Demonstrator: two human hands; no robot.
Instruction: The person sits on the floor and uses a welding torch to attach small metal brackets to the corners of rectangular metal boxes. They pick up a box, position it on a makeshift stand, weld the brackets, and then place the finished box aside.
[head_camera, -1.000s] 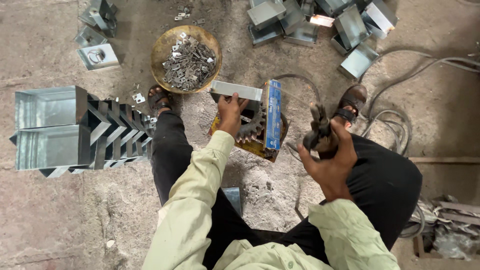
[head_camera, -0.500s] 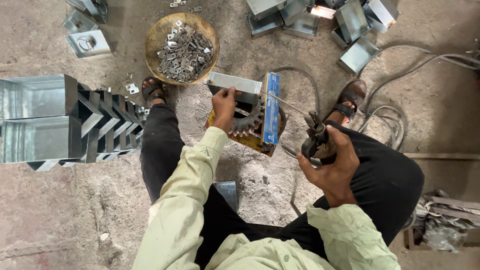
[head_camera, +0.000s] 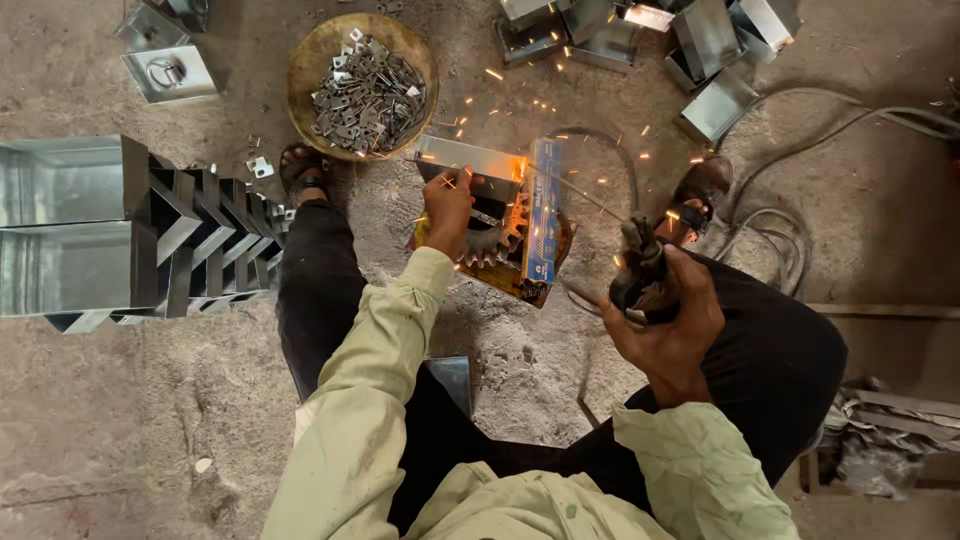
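Observation:
My left hand presses down on a small metal piece resting on a toothed gear between my feet. A folded sheet-metal box lies just beyond it, with a blue packet leaning alongside. My right hand grips a black welding electrode holder; its thin rod reaches left to the box edge, where a bright orange arc glows and sparks fly outward.
A round pan of small metal plates sits at the top. Stacked open sheet-metal boxes stand to the left, more boxes lie top right. Cables loop on the floor at right. My sandalled feet flank the workpiece.
The electrode tip has touched the box edge and an arc has struck, throwing sparks. My left hand stays on the workpiece; the view shifted slightly.

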